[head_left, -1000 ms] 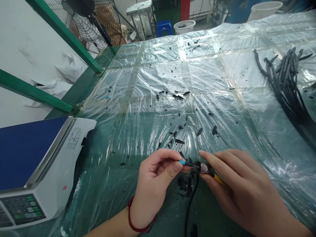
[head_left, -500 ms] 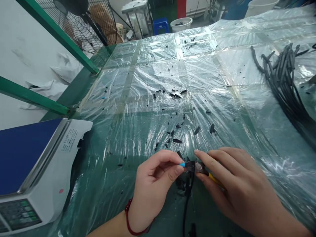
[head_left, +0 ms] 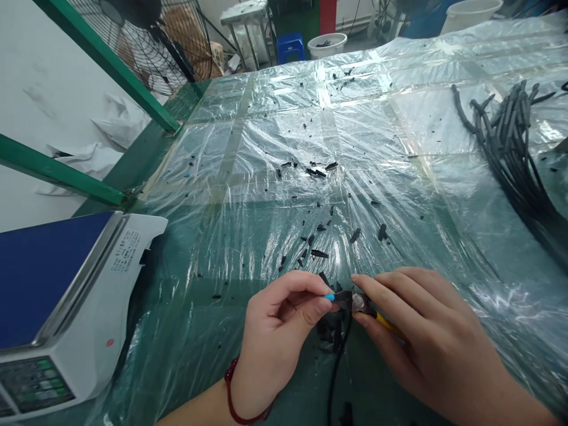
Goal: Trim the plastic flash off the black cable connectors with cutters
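My left hand [head_left: 284, 325] is closed, thumb and forefinger pinching the end of a black cable [head_left: 338, 378] where a short blue wire [head_left: 329, 297] shows. From there the cable bends down toward the bottom edge. My right hand [head_left: 430, 337] is wrapped around a pair of cutting pliers [head_left: 359, 303] with yellow grips, its forefinger stretched along them. The pliers' jaws meet the black covering just right of the left fingertips; whether they are fully closed on it I cannot tell. Black scraps [head_left: 326, 337] lie under both hands.
Clear plastic sheeting covers the green table [head_left: 248, 236], strewn with black scraps [head_left: 319, 253]. A bundle of black cables [head_left: 510, 130] lies at the right. A scale [head_left: 137, 236] stands at the left, near green posts [head_left: 106, 65] and a fan [head_left: 146, 35]. Beyond are a blue stool [head_left: 290, 47] and white bucket [head_left: 327, 46].
The pliers and the cable end have shifted very slightly right, and the cable's bend by the jaws has moved a little. Both hands keep their grip.
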{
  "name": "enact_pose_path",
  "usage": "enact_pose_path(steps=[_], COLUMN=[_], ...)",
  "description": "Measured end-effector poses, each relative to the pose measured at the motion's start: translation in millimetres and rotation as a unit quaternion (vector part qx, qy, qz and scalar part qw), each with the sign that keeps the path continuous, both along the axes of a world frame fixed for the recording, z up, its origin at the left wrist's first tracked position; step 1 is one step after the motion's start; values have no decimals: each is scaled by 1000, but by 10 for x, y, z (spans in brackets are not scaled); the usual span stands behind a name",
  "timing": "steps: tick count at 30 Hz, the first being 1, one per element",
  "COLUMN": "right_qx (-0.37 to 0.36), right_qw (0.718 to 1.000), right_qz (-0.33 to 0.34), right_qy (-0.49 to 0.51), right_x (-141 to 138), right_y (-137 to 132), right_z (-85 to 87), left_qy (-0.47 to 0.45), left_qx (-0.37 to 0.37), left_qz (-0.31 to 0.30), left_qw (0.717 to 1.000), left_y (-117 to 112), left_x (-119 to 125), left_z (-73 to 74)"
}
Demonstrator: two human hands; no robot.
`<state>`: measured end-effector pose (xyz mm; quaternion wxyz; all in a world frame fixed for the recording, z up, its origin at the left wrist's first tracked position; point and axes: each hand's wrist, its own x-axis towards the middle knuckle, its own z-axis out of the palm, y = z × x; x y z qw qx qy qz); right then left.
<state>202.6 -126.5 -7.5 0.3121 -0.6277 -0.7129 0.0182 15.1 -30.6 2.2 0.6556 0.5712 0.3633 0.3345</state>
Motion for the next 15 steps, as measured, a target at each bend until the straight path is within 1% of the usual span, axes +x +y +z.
enact_pose_path(steps=[9,15], right_qx=[-25,-30], right_qw=[1000,1000], right_qz=[7,6], right_qy=[-2,1], right_x=[27,34], right_y=[-21,-8], right_z=[-1,3], left_qy=[26,32], left_qx=[28,20], left_qz=[0,-2], left_qw=[999,999], left_y=[13,4], left_x=[-3,-3], left_z=[10,22])
